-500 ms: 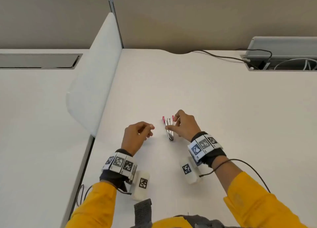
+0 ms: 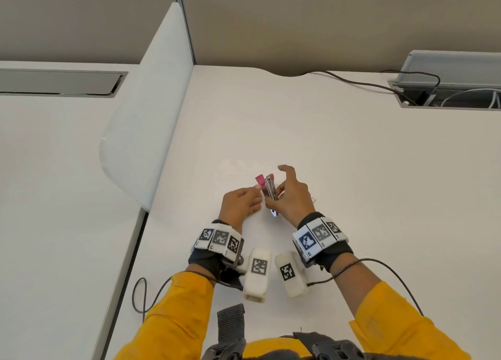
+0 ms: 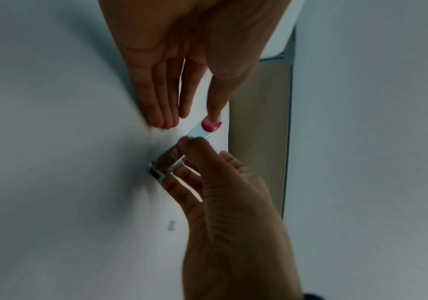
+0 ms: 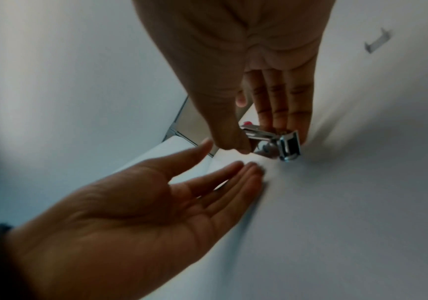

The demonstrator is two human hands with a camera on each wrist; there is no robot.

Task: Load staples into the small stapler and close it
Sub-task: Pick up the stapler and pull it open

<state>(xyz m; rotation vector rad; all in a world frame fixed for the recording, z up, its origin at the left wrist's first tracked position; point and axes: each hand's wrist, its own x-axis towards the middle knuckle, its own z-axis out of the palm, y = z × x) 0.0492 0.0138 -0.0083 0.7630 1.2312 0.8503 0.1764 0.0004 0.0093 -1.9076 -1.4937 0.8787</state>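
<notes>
Your right hand (image 2: pixel 291 197) pinches the small stapler (image 2: pixel 270 190) at mid-tabletop (image 2: pixel 352 183), index finger raised; your left hand (image 2: pixel 240 204), fingers nearly straight, touches its pink-tipped open arm (image 2: pixel 260 181) from the left. From the left wrist, your thumb meets the pink tip (image 3: pixel 211 124). From the right wrist, the stapler's hinge end (image 4: pixel 288 147) rests on the tabletop, a staple strip (image 4: pixel 378 43) well apart.

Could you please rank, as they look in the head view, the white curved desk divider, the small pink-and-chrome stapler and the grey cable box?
1. White curved desk divider
2. Grey cable box, partly cropped
3. Small pink-and-chrome stapler
</notes>
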